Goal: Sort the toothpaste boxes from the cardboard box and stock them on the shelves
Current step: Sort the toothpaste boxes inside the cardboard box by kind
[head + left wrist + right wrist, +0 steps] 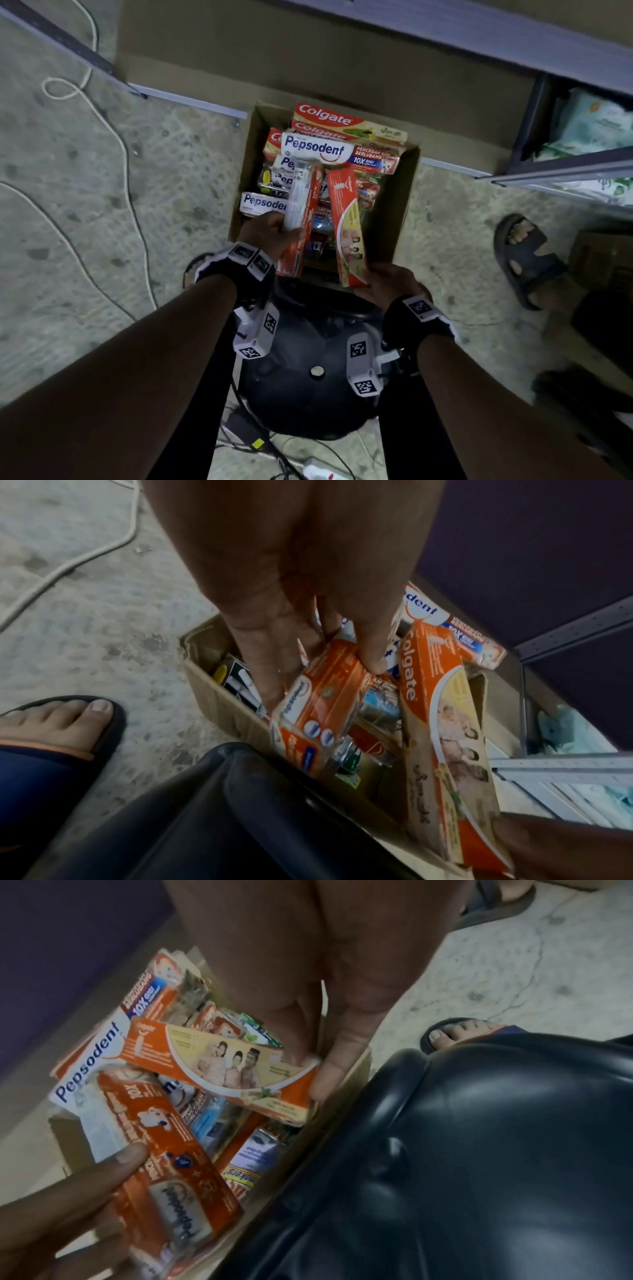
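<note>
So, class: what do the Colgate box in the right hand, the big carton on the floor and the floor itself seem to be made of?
Colgate box: thin printed card, slightly glossy, going by its sharp folded edges. Carton: plain brown matte cardboard, with raw upright flaps. Floor: probably bare concrete, grey, rough and speckled. The right hand holds the Colgate box by its near end.

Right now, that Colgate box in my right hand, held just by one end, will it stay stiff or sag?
Probably stiff: the Colgate box juts straight from the right hand without drooping. Its glossy faces may slip in that end-only grip. Likely light, since few fingers carry it.
</note>
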